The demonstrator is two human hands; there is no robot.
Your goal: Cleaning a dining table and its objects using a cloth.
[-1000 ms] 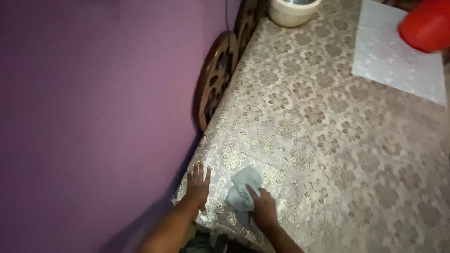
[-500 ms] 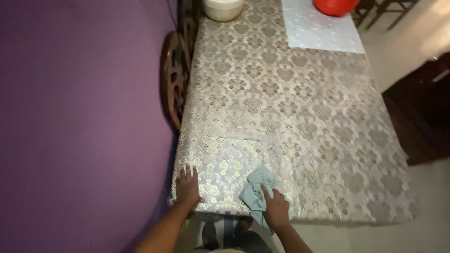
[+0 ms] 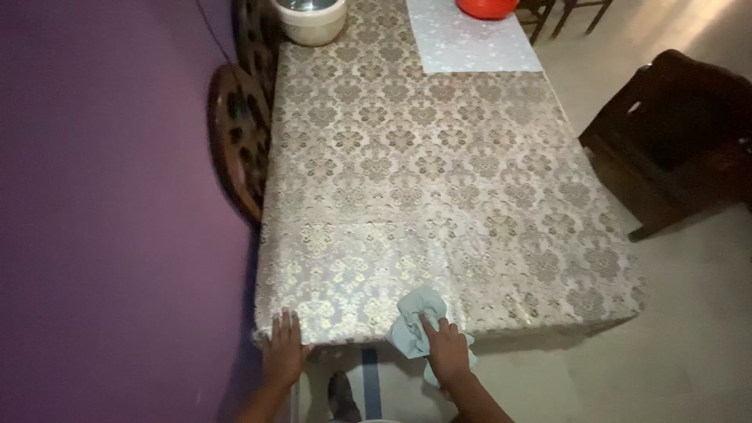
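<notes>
nearby, left hand spread flat on tablecloth, right hand gripping cloth; chair stands well apart.

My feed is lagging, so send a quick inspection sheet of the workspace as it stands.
Surface: table under a floral-patterned cover.
Job's things: crumpled light blue cloth at the near edge.
Clutter: cream pot, red bowl on a pale mat at the far end.
Hands: right hand pressing the cloth; left hand flat on the near corner.
Cables: thin cord on the wall.
Surroundings: purple wall, dark wooden chair.
</notes>
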